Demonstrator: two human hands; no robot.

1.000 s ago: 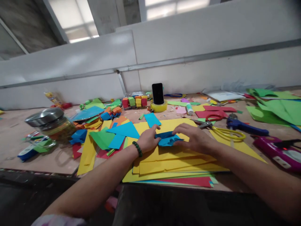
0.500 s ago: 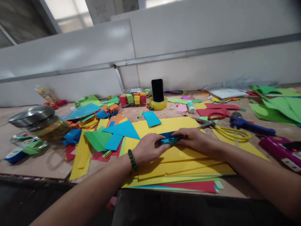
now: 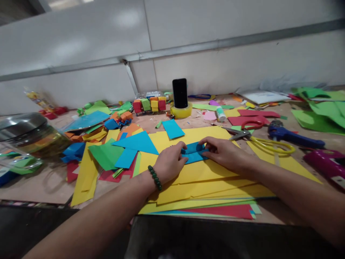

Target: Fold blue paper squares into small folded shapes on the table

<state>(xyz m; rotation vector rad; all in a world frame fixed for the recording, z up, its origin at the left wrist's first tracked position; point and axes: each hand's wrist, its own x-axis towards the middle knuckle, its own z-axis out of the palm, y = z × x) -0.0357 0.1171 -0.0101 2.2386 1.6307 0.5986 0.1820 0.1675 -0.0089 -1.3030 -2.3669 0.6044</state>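
Note:
A small folded piece of blue paper [image 3: 194, 157] lies over the stacked yellow sheets [image 3: 212, 172], a crease running along its length. My left hand [image 3: 171, 160], with a green bead bracelet at the wrist, pinches its left end. At the right end, the fingers and thumb of my right hand [image 3: 222, 153] grip the same paper. Just beyond my hands lies a flat blue rectangle [image 3: 173, 129]. Other blue pieces [image 3: 138, 143] and a green sheet [image 3: 106, 154] rest left of my left hand.
Scissors with red and yellow handles [image 3: 269, 145], blue-handled pliers [image 3: 299, 138] and a magenta tool [image 3: 323, 167] lie at the right. A phone [image 3: 179, 93] stands in a yellow tape roll [image 3: 182, 111]. A lidded jar [image 3: 35, 140] stands left.
The blue paper between my hands has opened flatter, showing more of its surface. Both hands still hold its ends. The camera view has shifted down and closer.

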